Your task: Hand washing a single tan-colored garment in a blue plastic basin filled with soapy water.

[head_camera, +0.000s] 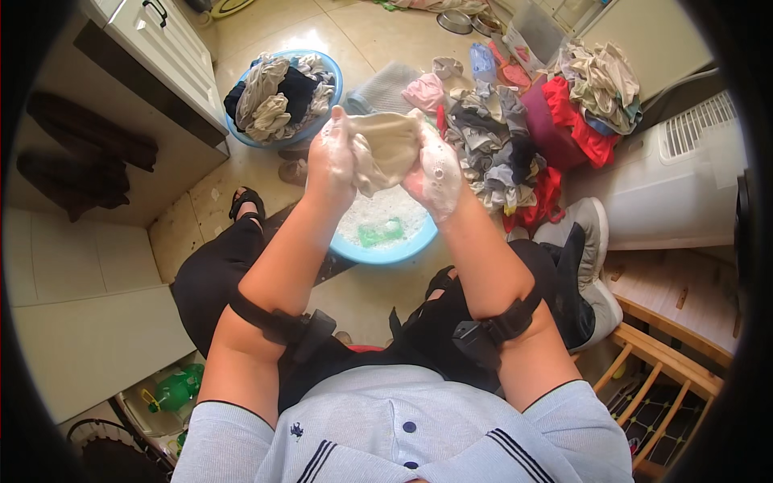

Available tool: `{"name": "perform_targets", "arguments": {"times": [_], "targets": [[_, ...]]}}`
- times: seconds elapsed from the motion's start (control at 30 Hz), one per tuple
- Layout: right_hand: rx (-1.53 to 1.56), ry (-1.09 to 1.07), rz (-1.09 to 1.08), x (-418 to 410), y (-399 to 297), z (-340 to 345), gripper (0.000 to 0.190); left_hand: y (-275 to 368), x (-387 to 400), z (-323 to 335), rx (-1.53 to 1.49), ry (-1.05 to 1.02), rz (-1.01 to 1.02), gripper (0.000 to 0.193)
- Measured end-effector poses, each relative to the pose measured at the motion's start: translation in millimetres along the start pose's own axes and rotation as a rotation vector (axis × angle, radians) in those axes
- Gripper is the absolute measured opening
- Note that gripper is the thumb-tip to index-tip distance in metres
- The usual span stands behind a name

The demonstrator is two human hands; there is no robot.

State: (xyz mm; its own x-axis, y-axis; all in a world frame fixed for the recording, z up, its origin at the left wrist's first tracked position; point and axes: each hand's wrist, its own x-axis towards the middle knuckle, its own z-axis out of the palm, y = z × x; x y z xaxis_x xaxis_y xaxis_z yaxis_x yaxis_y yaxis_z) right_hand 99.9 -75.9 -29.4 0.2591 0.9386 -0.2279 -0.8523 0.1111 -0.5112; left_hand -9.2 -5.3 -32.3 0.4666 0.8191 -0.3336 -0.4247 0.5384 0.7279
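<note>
A wet cream-coloured cloth [389,145] is stretched between my two hands, above a light-blue plastic basin [386,253]. My left hand [334,151], with suds on it, grips the cloth's left side. Thick foam covers my right hand [436,166], which holds the right side. Foamy water [386,211] fills the basin, and a green translucent object [380,232], perhaps a bar of soap, lies in the suds. My hands and the cloth hide the basin's far part.
Another blue basin [336,66] heaped with clothes stands beyond on the left. A pile of small garments [492,133] lies on the floor to the right, by a purple-red container [540,121] topped with clothes. Grey-white shoes [589,241] and a wooden rack [655,356] are at the right.
</note>
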Motion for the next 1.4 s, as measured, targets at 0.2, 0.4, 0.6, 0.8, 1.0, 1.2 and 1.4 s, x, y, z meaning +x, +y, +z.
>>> {"name": "perform_targets", "arguments": {"times": [0.2, 0.4, 0.6, 0.8, 1.0, 1.2, 1.4], "targets": [[-0.158, 0.302, 0.016, -8, 12, 20, 0.029, -17, -37, 30, 1.257, -0.127, 1.134, 0.029], [-0.200, 0.332, -0.034, 5, 32, 0, 0.028, -26, -17, 22, 1.204, 0.103, 0.790, 0.026], [-0.447, 0.386, -0.007, -5, 38, 24, 0.030, -7, -3, 16, 1.262, 0.117, 0.586, 0.035], [-0.133, 0.087, 0.112, 8, 19, -15, 0.026, -34, -22, 26, 1.365, 0.063, 0.977, 0.037], [-0.554, 0.313, -0.021, -5, 49, 20, 0.028, -9, 1, 0, 1.317, 0.156, 0.634, 0.035], [-0.232, 0.131, 0.072, 2, 40, -21, 0.030, -39, -26, 13, 1.419, 0.018, 0.936, 0.035], [-0.403, 0.185, 0.073, -1, 41, -2, 0.032, -30, -13, 3, 1.446, 0.194, 0.702, 0.041]]}}
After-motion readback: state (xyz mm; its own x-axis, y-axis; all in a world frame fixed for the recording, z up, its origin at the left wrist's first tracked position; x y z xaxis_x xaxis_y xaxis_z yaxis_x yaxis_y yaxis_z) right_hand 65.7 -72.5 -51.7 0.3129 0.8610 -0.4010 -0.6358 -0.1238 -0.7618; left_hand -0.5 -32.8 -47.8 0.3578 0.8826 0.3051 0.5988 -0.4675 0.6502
